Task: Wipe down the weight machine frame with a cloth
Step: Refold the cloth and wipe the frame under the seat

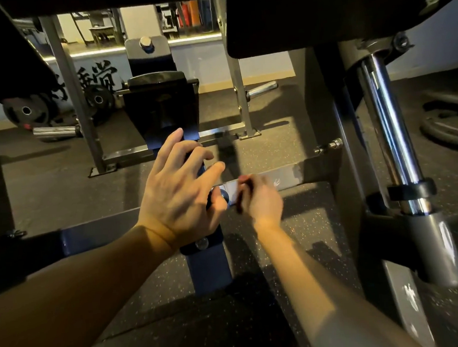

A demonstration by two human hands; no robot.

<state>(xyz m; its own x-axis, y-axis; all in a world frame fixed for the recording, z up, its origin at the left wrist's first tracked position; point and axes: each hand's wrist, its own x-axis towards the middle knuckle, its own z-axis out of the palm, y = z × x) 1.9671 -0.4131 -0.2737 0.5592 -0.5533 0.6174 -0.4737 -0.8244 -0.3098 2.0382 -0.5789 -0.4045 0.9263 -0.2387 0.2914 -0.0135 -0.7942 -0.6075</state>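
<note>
Running left to right low above the floor, one grey frame crossbar (282, 176) meets the blue upright (210, 266). Two hands: left hand (180, 193) rests spread on the upright; blurred right hand (262, 198) touches the crossbar, its grip unreadable, cloth indiscernible.

Overhead: dark pads (333, 11) hang low over the frame crossbar (285, 176).
Right: chrome post (389, 124) and grey upright (323, 107) close that side.
Centre: blue beam (208, 264) crosses the crossbar.
Passage: open rubber floor (60, 179) beyond and below the crossbar.
</note>
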